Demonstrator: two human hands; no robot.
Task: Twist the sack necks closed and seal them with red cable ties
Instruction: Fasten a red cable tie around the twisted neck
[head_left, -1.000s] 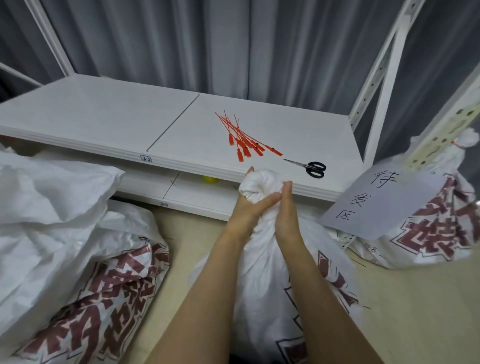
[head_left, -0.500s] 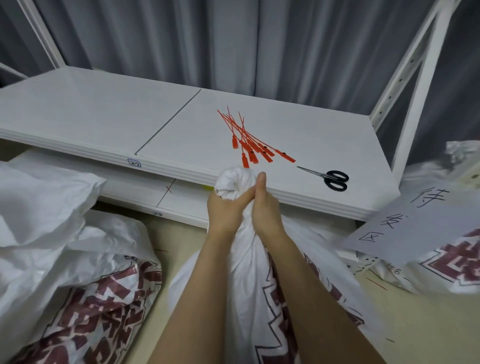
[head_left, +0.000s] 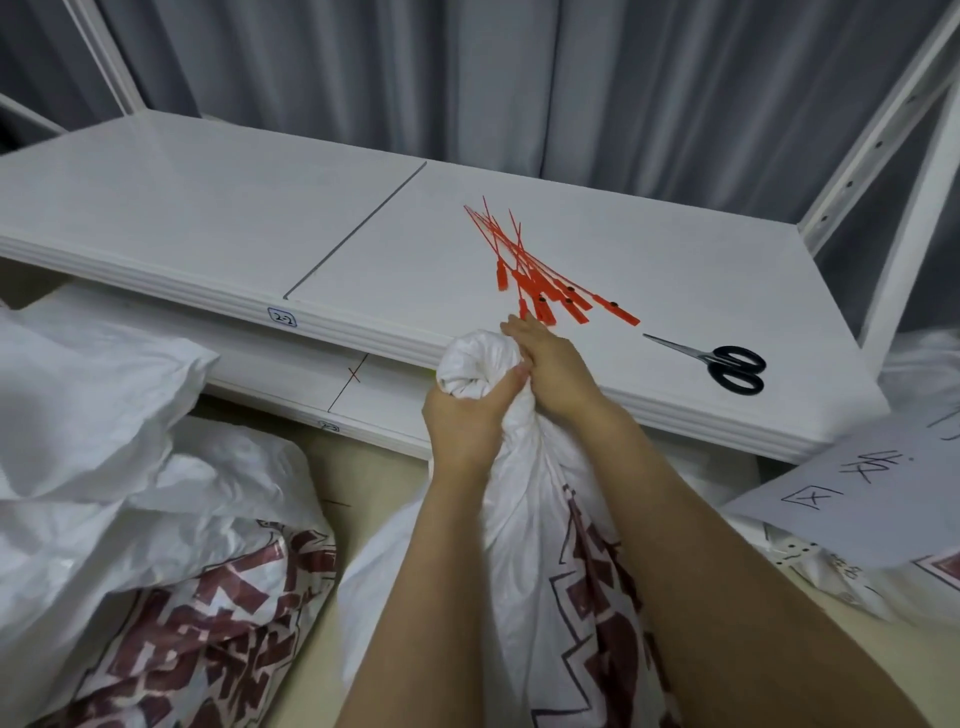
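Observation:
A white sack (head_left: 545, 545) with dark red print stands in front of me, its neck (head_left: 475, 366) twisted into a tight knob. My left hand (head_left: 462, 421) grips the neck from below, thumb pressed on the knob. My right hand (head_left: 553, 369) wraps round the right side of the neck, fingers reaching over the top toward the shelf. Several red cable ties (head_left: 535, 275) lie in a loose fan on the white shelf (head_left: 208, 218), just beyond my right fingertips.
Black-handled scissors (head_left: 727, 364) lie on the shelf to the right of the ties. Open white sacks (head_left: 130, 519) slump on the floor at the left. A paper sign (head_left: 852, 493) leans over another sack at the right. White rack posts (head_left: 893, 130) rise at the right.
Both hands have kept hold of the twisted neck. My right hand has turned over the top of the knob, its fingers now nearer the ties. The view has shifted closer to the shelf.

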